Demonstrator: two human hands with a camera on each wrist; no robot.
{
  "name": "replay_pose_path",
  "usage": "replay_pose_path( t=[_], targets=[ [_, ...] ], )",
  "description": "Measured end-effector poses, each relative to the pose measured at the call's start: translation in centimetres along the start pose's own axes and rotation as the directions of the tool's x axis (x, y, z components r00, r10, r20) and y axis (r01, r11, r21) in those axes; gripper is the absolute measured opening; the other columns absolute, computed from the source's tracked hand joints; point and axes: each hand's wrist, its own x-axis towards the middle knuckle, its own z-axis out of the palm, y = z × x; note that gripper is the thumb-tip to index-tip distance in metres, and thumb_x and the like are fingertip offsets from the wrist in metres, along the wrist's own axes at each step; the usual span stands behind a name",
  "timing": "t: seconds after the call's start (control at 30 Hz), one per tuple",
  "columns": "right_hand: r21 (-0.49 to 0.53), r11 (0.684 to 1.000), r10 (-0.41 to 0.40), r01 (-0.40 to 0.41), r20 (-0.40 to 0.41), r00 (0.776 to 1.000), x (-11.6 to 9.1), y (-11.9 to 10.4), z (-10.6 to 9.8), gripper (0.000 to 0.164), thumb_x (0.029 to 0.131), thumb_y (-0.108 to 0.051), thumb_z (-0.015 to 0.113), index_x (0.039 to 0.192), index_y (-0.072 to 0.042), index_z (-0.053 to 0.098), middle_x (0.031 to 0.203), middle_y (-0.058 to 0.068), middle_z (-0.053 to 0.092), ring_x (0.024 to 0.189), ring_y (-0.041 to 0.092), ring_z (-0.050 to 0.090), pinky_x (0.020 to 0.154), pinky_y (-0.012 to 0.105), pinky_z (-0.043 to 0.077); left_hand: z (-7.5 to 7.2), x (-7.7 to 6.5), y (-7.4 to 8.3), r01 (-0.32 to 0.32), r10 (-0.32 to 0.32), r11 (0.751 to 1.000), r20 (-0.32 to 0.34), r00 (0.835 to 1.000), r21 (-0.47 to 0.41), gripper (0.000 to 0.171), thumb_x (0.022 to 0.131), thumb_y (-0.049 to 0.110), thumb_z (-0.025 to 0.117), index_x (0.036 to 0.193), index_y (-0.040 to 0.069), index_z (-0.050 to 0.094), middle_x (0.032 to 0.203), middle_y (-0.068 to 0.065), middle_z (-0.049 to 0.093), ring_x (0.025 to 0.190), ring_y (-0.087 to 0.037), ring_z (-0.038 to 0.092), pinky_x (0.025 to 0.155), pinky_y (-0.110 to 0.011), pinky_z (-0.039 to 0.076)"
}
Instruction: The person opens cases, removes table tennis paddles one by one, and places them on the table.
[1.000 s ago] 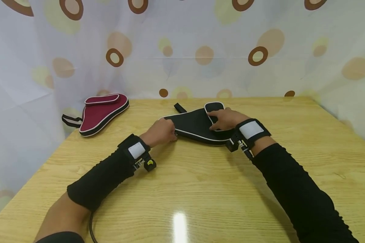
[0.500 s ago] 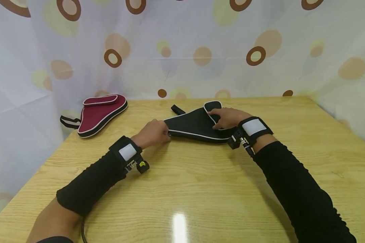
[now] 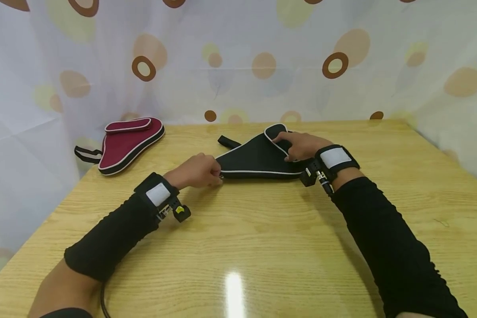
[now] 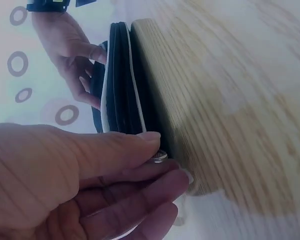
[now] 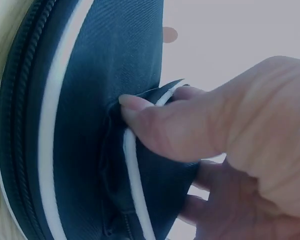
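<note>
A black table tennis bat case [image 3: 248,159] with white piping lies near the back middle of the table, its narrow end to the left. There my left hand [image 3: 198,170] pinches the metal zip pull [image 4: 160,157] between thumb and forefinger, at the case's front side. My right hand [image 3: 304,146] grips the raised pocket [image 3: 275,131] at the wide end. In the right wrist view its thumb [image 5: 162,125] presses on the pocket's white edge, with the other fingers partly hidden behind. The zip teeth [image 5: 21,125] run along the side wall and appear closed in that view.
A dark red case [image 3: 129,141] of the same shape, with a black strap loop [image 3: 88,155], lies at the table's back left. The black case's own strap [image 3: 228,142] sticks out behind it. A patterned curtain [image 3: 238,57] hangs behind the wooden table [image 3: 238,229].
My left hand has moved left to the narrow end with the zip pull. The case has turned slightly, its front edge now more level. The right hand keeps its grip on the pocket.
</note>
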Motion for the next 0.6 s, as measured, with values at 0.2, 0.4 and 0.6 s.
replay_pose_path(
  t=[0.2,0.4,0.6],
  targets=[
    [-0.025,1.000,-0.008,0.007,-0.028,1.000,0.17,0.12,-0.07,0.058,0.096,0.003,0.056,0.151,-0.009,0.041,0.157,0.028,0.031,0.105,0.036,0.054,0.079,0.043,0.040,-0.01,-0.10,-0.12,-0.086,0.086,0.996,0.012,0.996,0.006,0.035,0.093,0.015,0.074,0.064,0.012,0.054,0.065,0.005,0.043,0.060,-0.012,0.040,0.060,-0.026,0.032],
    [-0.025,1.000,-0.014,0.013,-0.043,0.999,0.06,-0.11,-0.13,0.057,0.095,0.006,0.057,0.149,-0.006,0.044,0.157,0.028,0.031,0.111,0.039,0.053,0.077,0.042,0.039,0.03,-0.10,0.04,-0.105,0.106,0.994,0.023,0.994,-0.015,0.036,0.093,0.014,0.073,0.064,0.012,0.052,0.063,0.005,0.038,0.058,-0.011,0.036,0.061,-0.026,0.031],
    [-0.036,0.999,0.007,-0.009,-0.030,1.000,0.10,-0.26,0.22,0.058,0.098,0.004,0.055,0.153,-0.005,0.040,0.157,0.033,0.024,0.140,0.050,0.032,0.085,0.047,0.040,0.33,-0.19,0.07,-0.097,0.098,0.995,0.034,0.995,-0.010,0.038,0.094,0.015,0.072,0.063,0.012,0.051,0.059,0.006,0.035,0.055,-0.010,0.034,0.060,-0.026,0.030]
  ],
)
